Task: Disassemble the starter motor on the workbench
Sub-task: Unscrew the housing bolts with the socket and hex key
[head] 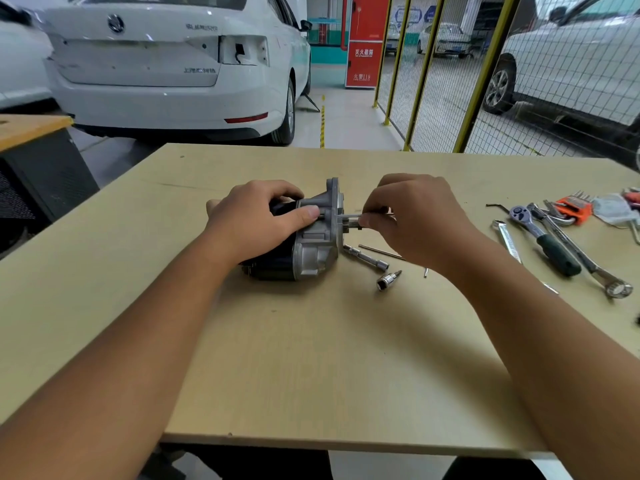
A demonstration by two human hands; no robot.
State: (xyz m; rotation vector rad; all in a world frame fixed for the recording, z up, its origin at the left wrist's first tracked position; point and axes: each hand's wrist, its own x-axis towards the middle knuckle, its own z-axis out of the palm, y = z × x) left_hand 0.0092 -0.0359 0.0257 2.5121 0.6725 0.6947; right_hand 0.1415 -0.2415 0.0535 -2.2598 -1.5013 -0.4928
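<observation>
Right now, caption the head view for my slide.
Left hand steadies the starter motor on the workbench while the right hand pinches a thin rod at its housing.

Both bare forearms reach forward from the lower corners and converge mid-frame. Left hand (256, 220) lies palm down, fingers curled over a held part, thumb stretched out to the right along its side. Right hand (415, 220) is knuckles up, fingertips (367, 221) bunched in a pinch on a thin rod, pointing left toward the left thumb.
</observation>
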